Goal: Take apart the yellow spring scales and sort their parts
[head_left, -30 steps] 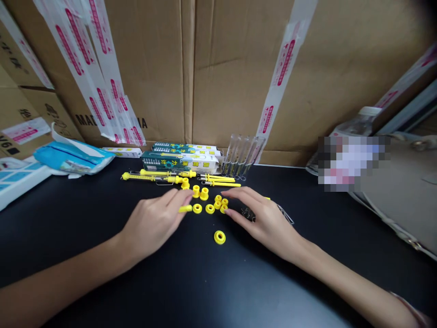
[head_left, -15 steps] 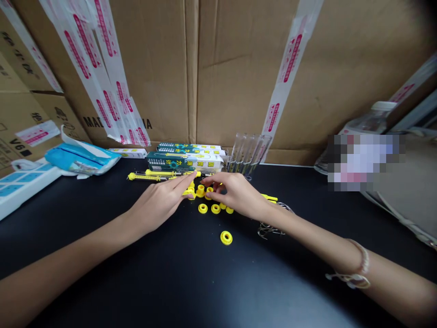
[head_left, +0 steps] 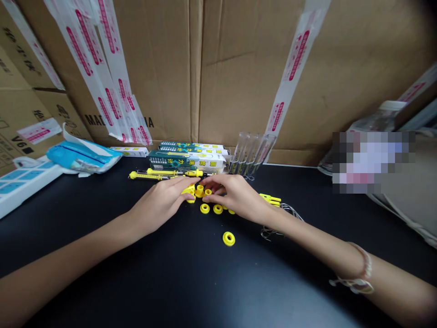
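My left hand (head_left: pixel 165 198) rests at the left of a cluster of small yellow plastic caps, its fingers stretched out and thumb apart. It borders some yellow caps (head_left: pixel 190 191), partly hidden by the fingers. Opposite it, my right hand (head_left: pixel 235 195) arches over the cluster's right side, fingers curved and spread from the thumb. Between the hands stands a flanged yellow cap (head_left: pixel 200 191), with a smaller yellow cap (head_left: pixel 207 192) at my right fingertips. Nearer to me lie a yellow ring (head_left: pixel 205 208), a second yellow ring (head_left: pixel 217 209) and a larger ring (head_left: pixel 228 238).
Behind the hands lie yellow tubular spring scales (head_left: pixel 160 173), green-and-white boxes (head_left: pixel 186 160) and clear tubes (head_left: pixel 251 152). Yellow strips (head_left: pixel 270 199) and metal wire hooks (head_left: pixel 269 233) are by my right forearm. A blue packet (head_left: pixel 83 155), power strip (head_left: pixel 30 182) and bottle (head_left: pixel 382 118) flank them.
My left fingers have come down slightly and uncovered a spring scale's yellow end. The small cap by my right fingertips has shifted left, closer to the flanged cap. The view has shifted slightly.
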